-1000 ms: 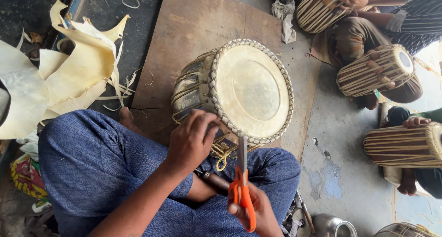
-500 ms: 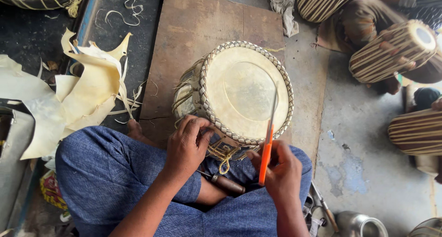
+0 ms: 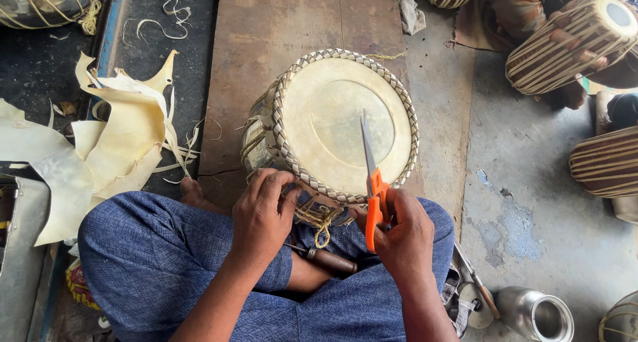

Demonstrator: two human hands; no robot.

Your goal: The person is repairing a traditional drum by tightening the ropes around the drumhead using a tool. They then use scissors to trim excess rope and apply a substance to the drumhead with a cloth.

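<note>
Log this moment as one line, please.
left hand: grips drum braided rim | right hand: holds orange-handled scissors, blades over drumhead | wooden board under drum

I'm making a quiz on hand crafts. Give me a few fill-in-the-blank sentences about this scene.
1. The right hand holds scissors with ____ handles.
2. The left hand rests on the drum at its ____ rim.
3. The drum stands on a ____ board.

Missing words: orange; braided; wooden
</note>
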